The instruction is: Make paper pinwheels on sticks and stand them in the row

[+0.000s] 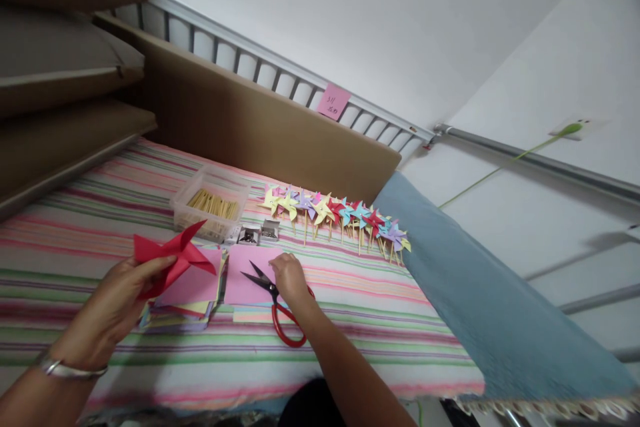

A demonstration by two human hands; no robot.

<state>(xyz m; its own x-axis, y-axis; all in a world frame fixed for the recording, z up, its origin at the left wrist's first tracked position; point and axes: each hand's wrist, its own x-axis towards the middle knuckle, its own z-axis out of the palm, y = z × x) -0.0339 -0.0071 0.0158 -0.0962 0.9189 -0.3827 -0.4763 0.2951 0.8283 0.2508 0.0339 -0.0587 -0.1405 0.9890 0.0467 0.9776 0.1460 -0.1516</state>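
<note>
A red paper pinwheel (183,257) is pinched in my left hand (127,290), its folded blades raised above a pile of coloured paper sheets (193,290). My right hand (291,278) is closed with its fingertips together over the edge of a pink paper stack (243,273); anything between them is hidden or too small to make out. Just beside that hand lie scissors with red handles (283,340), blades apart, on the pink paper. Behind the paper are two small boxes, one with dark pieces (249,235), the other lighter (271,230).
A clear plastic box (183,217) of thin wooden sticks (213,203) stands behind the paper. Several finished pinwheels on sticks (325,209) line the back right of the striped cloth (370,337). A brown board (240,113) rises behind; brown packages (65,73) are stacked at left.
</note>
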